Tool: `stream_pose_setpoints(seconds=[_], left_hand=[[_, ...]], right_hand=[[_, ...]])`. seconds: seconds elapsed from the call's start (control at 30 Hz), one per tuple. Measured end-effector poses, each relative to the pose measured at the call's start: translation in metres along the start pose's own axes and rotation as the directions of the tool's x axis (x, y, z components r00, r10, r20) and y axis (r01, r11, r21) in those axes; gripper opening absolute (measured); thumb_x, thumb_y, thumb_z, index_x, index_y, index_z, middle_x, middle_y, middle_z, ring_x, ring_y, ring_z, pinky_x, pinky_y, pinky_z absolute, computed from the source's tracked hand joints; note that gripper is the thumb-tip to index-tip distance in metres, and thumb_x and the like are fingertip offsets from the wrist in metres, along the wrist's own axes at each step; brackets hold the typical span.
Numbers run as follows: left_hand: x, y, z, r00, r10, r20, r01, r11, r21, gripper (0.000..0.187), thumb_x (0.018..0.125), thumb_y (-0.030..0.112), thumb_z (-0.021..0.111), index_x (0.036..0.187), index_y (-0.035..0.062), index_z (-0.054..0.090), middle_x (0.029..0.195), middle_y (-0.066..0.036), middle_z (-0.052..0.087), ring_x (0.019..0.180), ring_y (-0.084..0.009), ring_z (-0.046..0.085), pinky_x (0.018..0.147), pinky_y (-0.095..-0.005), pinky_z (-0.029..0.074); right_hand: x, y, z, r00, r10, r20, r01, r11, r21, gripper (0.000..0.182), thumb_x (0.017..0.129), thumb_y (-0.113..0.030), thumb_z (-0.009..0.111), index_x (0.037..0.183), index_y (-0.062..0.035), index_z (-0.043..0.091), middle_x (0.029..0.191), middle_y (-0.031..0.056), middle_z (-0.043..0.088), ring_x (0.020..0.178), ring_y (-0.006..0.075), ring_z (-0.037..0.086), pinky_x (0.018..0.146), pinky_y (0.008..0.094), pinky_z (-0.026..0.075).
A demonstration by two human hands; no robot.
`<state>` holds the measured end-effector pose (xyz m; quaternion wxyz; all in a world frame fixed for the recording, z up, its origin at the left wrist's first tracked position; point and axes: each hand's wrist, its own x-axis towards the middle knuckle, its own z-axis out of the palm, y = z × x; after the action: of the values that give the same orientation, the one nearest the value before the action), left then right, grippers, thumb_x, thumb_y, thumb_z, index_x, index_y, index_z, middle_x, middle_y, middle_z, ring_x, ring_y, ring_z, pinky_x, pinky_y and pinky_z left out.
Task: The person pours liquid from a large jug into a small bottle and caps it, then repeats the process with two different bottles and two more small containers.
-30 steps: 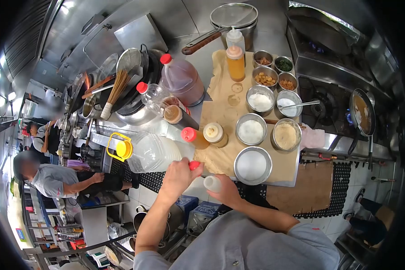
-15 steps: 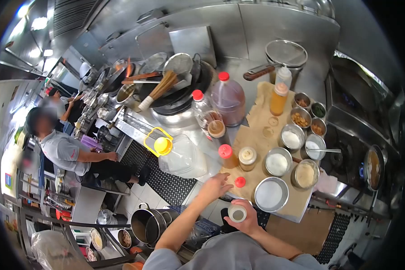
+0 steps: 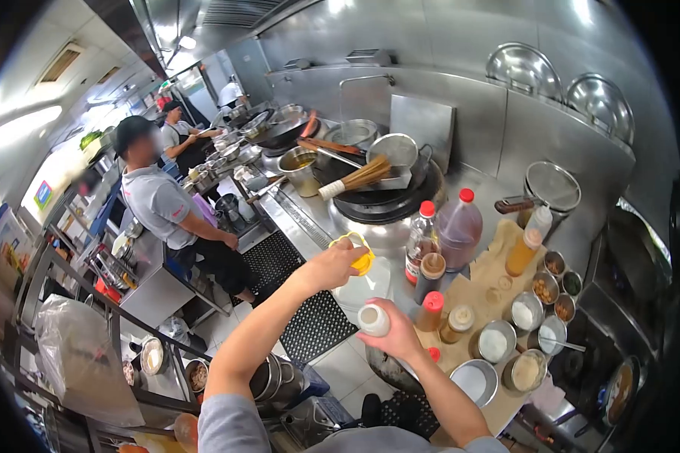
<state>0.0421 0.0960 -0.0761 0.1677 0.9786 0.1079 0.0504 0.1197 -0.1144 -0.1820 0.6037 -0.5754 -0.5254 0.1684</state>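
My left hand (image 3: 334,264) is closed on the yellow handle (image 3: 363,261) at the top of a large clear jug (image 3: 369,287). Fingers of my right hand (image 3: 397,332) wrap round a small whitish bottle (image 3: 373,320), its uncapped mouth facing up, just below and right of the jug. A loose red cap (image 3: 434,354) lies on the brown paper to the right of my right hand. Beside it stand a red-capped bottle (image 3: 431,312) and a jar with a pale lid (image 3: 458,323).
Metal bowls of white powder (image 3: 496,340) and small ingredient cups stand at the right by a stove. Woks with a bamboo brush (image 3: 359,178) sit behind the jug. A person in a grey shirt (image 3: 162,198) stands at the left, with others beyond.
My left hand has moved from near the red cap to the jug's yellow handle and taken hold of it. My right hand has raised the small bottle towards the jug. The view has swung left.
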Motion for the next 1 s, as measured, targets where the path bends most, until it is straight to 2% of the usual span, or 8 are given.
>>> stream_pose_setpoints(seconds=[0.33, 0.4, 0.47, 0.5, 0.73, 0.8, 0.87, 1.0], left_hand=[[0.005, 0.029, -0.012, 0.967, -0.24, -0.083, 0.253, 0.894, 0.37, 0.07, 0.09, 0.064, 0.054, 0.087, -0.0042, 0.068, 0.071, -0.021, 0.068, 0.063, -0.0363, 0.069, 0.058, -0.0408, 0.057], [0.007, 0.039, -0.025, 0.919, -0.391, 0.037, 0.355, 0.868, 0.348, 0.057, 0.087, 0.051, 0.066, 0.101, -0.0035, 0.068, 0.088, -0.023, 0.07, 0.079, -0.0358, 0.071, 0.07, -0.0405, 0.058], [0.001, 0.006, -0.017, 0.996, 0.084, -0.032, -0.076, 0.976, 0.202, 0.051, 0.079, 0.031, 0.079, 0.116, -0.0005, 0.065, 0.107, -0.025, 0.068, 0.095, -0.0391, 0.068, 0.087, -0.0421, 0.054], [0.004, 0.008, -0.018, 0.994, 0.049, 0.102, -0.064, 0.986, 0.154, 0.058, 0.07, 0.015, 0.083, 0.124, 0.0045, 0.063, 0.122, -0.021, 0.063, 0.109, -0.0381, 0.063, 0.099, -0.0411, 0.048], [0.023, 0.028, -0.029, 0.951, -0.295, 0.093, 0.242, 0.897, 0.369, 0.061, 0.086, 0.054, 0.064, 0.089, -0.0069, 0.071, 0.083, -0.025, 0.07, 0.08, -0.0388, 0.071, 0.078, -0.0449, 0.057], [0.02, 0.02, -0.031, 0.937, -0.325, 0.126, 0.269, 0.904, 0.332, 0.054, 0.083, 0.048, 0.069, 0.095, -0.004, 0.071, 0.088, -0.023, 0.071, 0.085, -0.0382, 0.07, 0.081, -0.0446, 0.056], [0.011, 0.003, -0.022, 0.988, 0.138, 0.069, -0.151, 0.957, 0.248, 0.048, 0.082, 0.042, 0.069, 0.108, 0.0013, 0.068, 0.095, -0.021, 0.071, 0.093, -0.0369, 0.069, 0.087, -0.044, 0.054], [0.02, 0.033, -0.047, 0.96, -0.269, 0.082, 0.219, 0.898, 0.382, 0.048, 0.076, 0.03, 0.076, 0.113, 0.0008, 0.066, 0.091, -0.021, 0.07, 0.092, -0.0374, 0.068, 0.081, -0.0428, 0.055]], right_hand=[[0.022, 0.024, 0.016, 0.999, -0.034, -0.026, 0.032, 0.997, -0.069, 0.07, 0.065, -0.026, 0.09, 0.12, -0.0018, 0.055, 0.122, 0.0144, 0.059, 0.112, 0.0295, 0.06, 0.096, 0.0385, 0.048], [0.02, 0.026, 0.013, 0.999, -0.041, -0.015, 0.039, 0.996, -0.084, 0.069, 0.065, -0.026, 0.09, 0.12, -0.0011, 0.055, 0.121, 0.0146, 0.059, 0.111, 0.0295, 0.061, 0.095, 0.0382, 0.048], [0.018, 0.028, 0.014, 0.999, -0.036, -0.007, 0.035, 0.997, -0.062, 0.069, 0.066, -0.026, 0.09, 0.119, -0.0001, 0.055, 0.121, 0.0151, 0.058, 0.109, 0.0294, 0.061, 0.094, 0.0373, 0.049], [0.016, 0.026, 0.012, 1.0, -0.028, -0.012, 0.027, 0.998, -0.063, 0.069, 0.066, -0.026, 0.09, 0.119, -0.0001, 0.055, 0.121, 0.0151, 0.058, 0.109, 0.0294, 0.061, 0.094, 0.0373, 0.049], [-0.047, 0.006, -0.002, 0.973, 0.226, -0.042, -0.222, 0.971, 0.091, 0.064, 0.067, -0.024, 0.09, 0.118, -0.001, 0.057, 0.116, 0.0135, 0.061, 0.107, 0.0261, 0.062, 0.092, 0.0368, 0.049], [-0.07, 0.004, -0.009, 0.957, 0.285, -0.047, -0.276, 0.951, 0.142, 0.063, 0.068, -0.024, 0.09, 0.117, -0.0015, 0.058, 0.114, 0.0121, 0.062, 0.105, 0.0234, 0.062, 0.091, 0.036, 0.05], [-0.103, 0.002, -0.016, 0.939, 0.342, -0.037, -0.331, 0.927, 0.178, 0.062, 0.068, -0.021, 0.09, 0.117, -0.0024, 0.058, 0.111, 0.0094, 0.063, 0.103, 0.0191, 0.062, 0.089, 0.034, 0.05], [-0.141, -0.008, -0.035, 0.921, 0.38, -0.083, -0.36, 0.915, 0.183, 0.058, 0.069, -0.016, 0.09, 0.117, -0.0042, 0.059, 0.11, 0.0073, 0.063, 0.102, 0.0175, 0.062, 0.089, 0.0319, 0.05]])
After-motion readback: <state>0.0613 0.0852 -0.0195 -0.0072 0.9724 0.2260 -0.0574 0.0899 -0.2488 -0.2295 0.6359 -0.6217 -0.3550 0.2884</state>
